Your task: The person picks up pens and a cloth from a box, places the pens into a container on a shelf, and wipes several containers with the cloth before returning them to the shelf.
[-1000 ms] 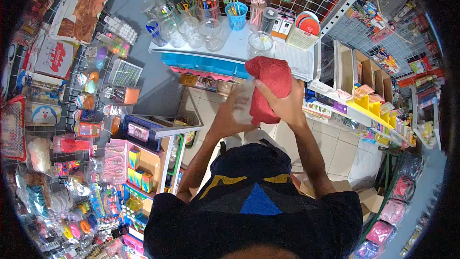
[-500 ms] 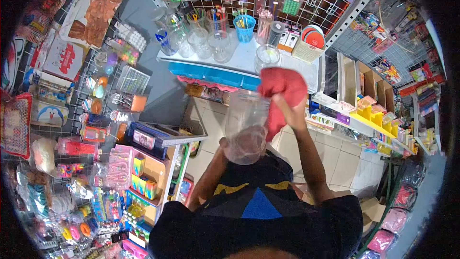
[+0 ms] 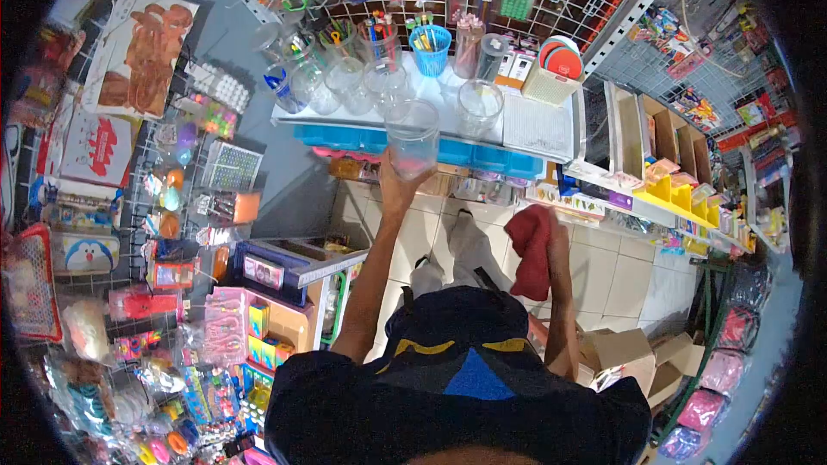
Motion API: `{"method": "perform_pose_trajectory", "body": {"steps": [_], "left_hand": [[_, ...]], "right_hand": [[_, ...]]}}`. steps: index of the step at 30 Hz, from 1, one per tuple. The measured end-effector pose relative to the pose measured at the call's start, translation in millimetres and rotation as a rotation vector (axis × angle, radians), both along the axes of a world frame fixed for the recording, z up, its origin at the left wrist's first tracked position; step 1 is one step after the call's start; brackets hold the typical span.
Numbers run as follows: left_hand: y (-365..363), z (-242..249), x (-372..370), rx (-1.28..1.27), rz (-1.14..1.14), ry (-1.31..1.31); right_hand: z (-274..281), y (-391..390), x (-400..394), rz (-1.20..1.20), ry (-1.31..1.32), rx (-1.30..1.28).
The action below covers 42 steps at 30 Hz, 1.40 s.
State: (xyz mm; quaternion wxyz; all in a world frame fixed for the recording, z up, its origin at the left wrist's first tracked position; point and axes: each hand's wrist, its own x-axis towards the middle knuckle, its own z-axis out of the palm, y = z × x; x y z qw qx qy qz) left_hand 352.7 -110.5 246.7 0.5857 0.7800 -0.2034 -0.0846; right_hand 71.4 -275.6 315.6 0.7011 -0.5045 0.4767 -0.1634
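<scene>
My left hand [image 3: 403,177] is wrapped round the lower part of a clear cylindrical container [image 3: 412,133], held upright at the front edge of the white shelf [image 3: 293,110]. A red cloth [image 3: 530,250] hangs from my right hand [image 3: 558,245], low on the right above the tiled floor. On the shelf, several clear containers stand just behind the held one, among them an empty-looking one [image 3: 346,86]. Another clear container [image 3: 479,108] stands to the right.
A blue basket of pens [image 3: 430,52] and a beige basket [image 3: 550,84] stand on the shelf. Blue bins [image 3: 345,139] run below its edge. Hanging goods cover the left wall, a dark-edged cabinet [image 3: 284,267] juts out at left, and cardboard boxes [image 3: 624,357] lie at lower right.
My left hand has moved forward with the clear container, up to the shelf edge. My right hand has drawn the red cloth away from it, down and to the right.
</scene>
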Motion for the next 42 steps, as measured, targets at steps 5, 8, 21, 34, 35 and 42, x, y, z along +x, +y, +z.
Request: {"method": "perform_pose_trajectory", "body": {"steps": [5, 8, 21, 34, 35, 42], "left_hand": [[-56, -38, 27, 0.117, 0.076, -0.072], [-81, -43, 24, 0.205, 0.156, -0.106], [-126, -80, 51, 0.323, 0.286, -0.238], [-137, -93, 56, 0.279, 0.304, -0.264], [-138, -92, 53, 0.269, 0.297, -0.281], [-110, -60, -10, 0.108, 0.202, -0.223]], "right_hand": [[5, -23, -3, 0.345, 0.192, -0.456], [-18, -46, 3, 0.361, 0.248, -0.429], [14, -122, 83, 0.598, 0.268, -0.691], [4, -135, 98, 0.665, 0.312, -0.683], [4, -134, 96, 0.643, 0.291, -0.660], [-7, -142, 98, 0.378, 0.113, -0.493]]}}
